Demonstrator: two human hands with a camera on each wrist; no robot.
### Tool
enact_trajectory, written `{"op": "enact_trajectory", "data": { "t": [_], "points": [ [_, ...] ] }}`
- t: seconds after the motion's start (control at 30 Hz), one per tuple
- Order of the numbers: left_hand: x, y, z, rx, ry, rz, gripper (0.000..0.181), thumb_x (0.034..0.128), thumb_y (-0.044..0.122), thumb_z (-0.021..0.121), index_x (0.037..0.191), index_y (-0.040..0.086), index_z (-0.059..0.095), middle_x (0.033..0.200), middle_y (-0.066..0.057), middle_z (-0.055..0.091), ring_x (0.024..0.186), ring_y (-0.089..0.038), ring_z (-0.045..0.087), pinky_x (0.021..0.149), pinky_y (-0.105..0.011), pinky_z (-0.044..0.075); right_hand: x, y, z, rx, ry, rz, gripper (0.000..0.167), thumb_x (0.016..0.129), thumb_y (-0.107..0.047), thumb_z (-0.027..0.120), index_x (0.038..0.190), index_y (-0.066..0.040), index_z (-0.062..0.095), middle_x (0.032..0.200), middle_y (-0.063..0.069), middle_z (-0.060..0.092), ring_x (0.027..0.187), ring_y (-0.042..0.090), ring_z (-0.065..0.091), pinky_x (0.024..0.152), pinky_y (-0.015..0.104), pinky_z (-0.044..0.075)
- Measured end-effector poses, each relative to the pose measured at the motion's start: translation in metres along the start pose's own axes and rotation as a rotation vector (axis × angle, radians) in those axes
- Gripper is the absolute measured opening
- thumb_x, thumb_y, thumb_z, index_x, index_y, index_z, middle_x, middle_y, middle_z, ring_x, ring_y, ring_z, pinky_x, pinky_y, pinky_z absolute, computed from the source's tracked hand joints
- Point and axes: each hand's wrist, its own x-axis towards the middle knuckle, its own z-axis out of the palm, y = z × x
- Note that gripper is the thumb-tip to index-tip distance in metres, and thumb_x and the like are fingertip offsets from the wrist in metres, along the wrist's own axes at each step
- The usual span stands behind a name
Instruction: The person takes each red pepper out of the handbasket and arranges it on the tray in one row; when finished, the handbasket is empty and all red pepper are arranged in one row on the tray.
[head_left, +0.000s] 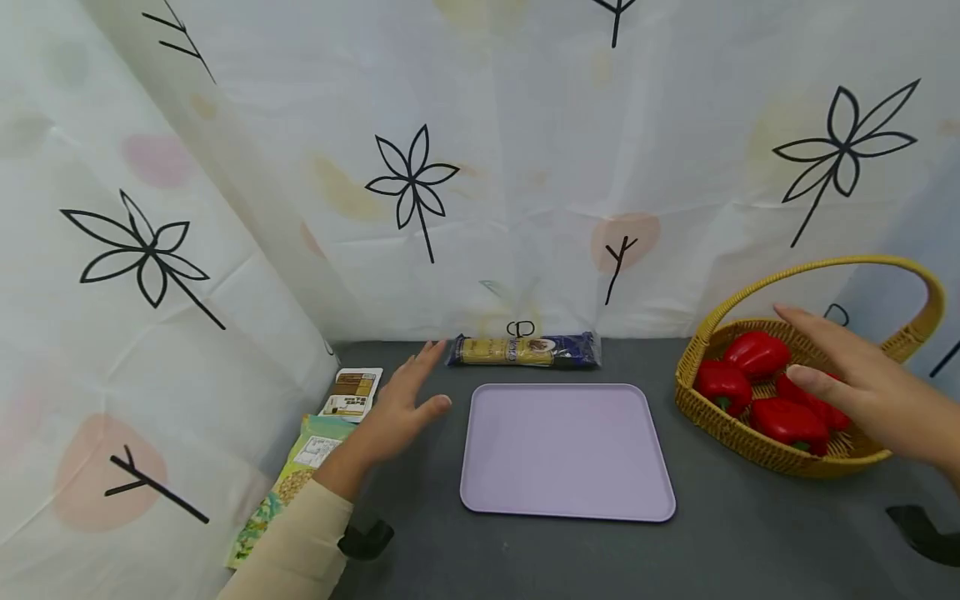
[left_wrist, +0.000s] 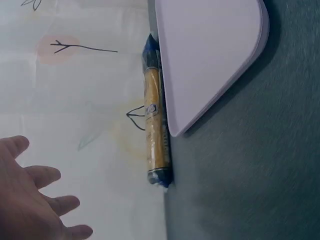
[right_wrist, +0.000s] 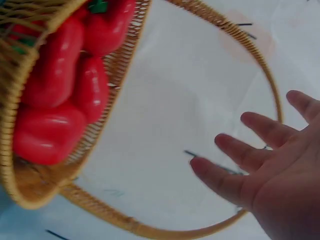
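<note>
Beige sleeve (head_left: 296,542) overlaps the bag (head_left: 287,486) in view, might drag it; left hand (head_left: 393,417) empty, fingers apart. Tray (head_left: 562,450) between hands. Red peppers (head_left: 787,423) in the basket (head_left: 731,443); right hand (head_left: 862,392), fingers apart too, could catch the handle (head_left: 817,264), tipping it.

head: forward, down | right wrist: nearer basket (head_left: 717,433) | shared head/left: tray (head_left: 567,450)

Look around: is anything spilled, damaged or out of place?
Nothing stands out: the peppers sit inside the basket, and the tray lies flat. The left sleeve hides part of the green bag, so I can't judge all of it.
</note>
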Motion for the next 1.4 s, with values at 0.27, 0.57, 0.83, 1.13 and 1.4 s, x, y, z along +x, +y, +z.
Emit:
{"op": "enact_trajectory", "data": {
  "t": [0.27, 0.57, 0.83, 1.13, 1.4],
  "points": [
    [-0.01, -0.026, 0.028, -0.44, 0.077, 0.117, 0.085, 0.115, 0.061, 0.033, 0.173, 0.0, 0.019, 0.176, -0.026, 0.021, 0.16, -0.05, 0.017, 0.121, -0.079, 0.016, -0.011, 0.024, 0.014, 0.154, 0.009, 0.042, 0.067, 0.117, -0.017, 0.041, 0.172, 0.003, 0.009, 0.17, 0.043, 0.004, 0.15, 0.072, -0.002, 0.108, 0.089, -0.013],
    [-0.018, -0.043, 0.066, -0.737, 0.121, 0.008, 0.088, 0.1139, 0.064, 0.032, 0.173, 0.002, 0.016, 0.173, -0.03, 0.024, 0.153, -0.064, 0.022, 0.113, -0.084, 0.028, -0.021, 0.048, 0.028, 0.28, -0.076, 0.147, 0.065, 0.12, -0.026, 0.028, 0.17, 0.007, 0.003, 0.167, 0.047, 0.003, 0.143, 0.079, 0.003, 0.098, 0.098, 0.004],
    [-0.023, -0.056, 0.092, -0.992, 0.148, -0.09, 0.079, 0.1163, 0.059, 0.025, 0.175, 0.007, 0.014, 0.174, -0.034, 0.017, 0.155, -0.061, 0.021, 0.117, -0.079, 0.028, -0.022, 0.069, 0.038, 0.291, -0.216, 0.212, 0.065, 0.12, -0.032, 0.021, 0.163, 0.016, 0.024, 0.161, 0.05, 0.018, 0.138, 0.075, 0.018, 0.093, 0.096, 0.028],
    [-0.025, -0.06, 0.105, -1.016, 0.139, -0.151, 0.076, 0.1177, 0.055, 0.023, 0.175, 0.005, 0.013, 0.172, -0.036, 0.02, 0.156, -0.055, 0.024, 0.124, -0.071, 0.024, -0.023, 0.08, 0.052, 0.149, -0.214, 0.22, 0.048, 0.115, -0.027, 0.051, 0.141, 0.011, 0.063, 0.153, 0.05, 0.037, 0.133, 0.069, 0.03, 0.091, 0.09, 0.039],
    [-0.022, -0.069, 0.111, -0.95, 0.101, -0.19, 0.062, 0.1202, 0.029, 0.031, 0.172, -0.002, 0.016, 0.17, -0.032, 0.03, 0.158, -0.044, 0.03, 0.126, -0.056, 0.031, -0.015, 0.092, 0.044, 0.127, -0.322, 0.21, 0.051, 0.107, -0.014, 0.06, 0.152, 0.009, 0.052, 0.15, 0.05, 0.035, 0.125, 0.066, 0.036, 0.081, 0.064, 0.056]
  ]
}}
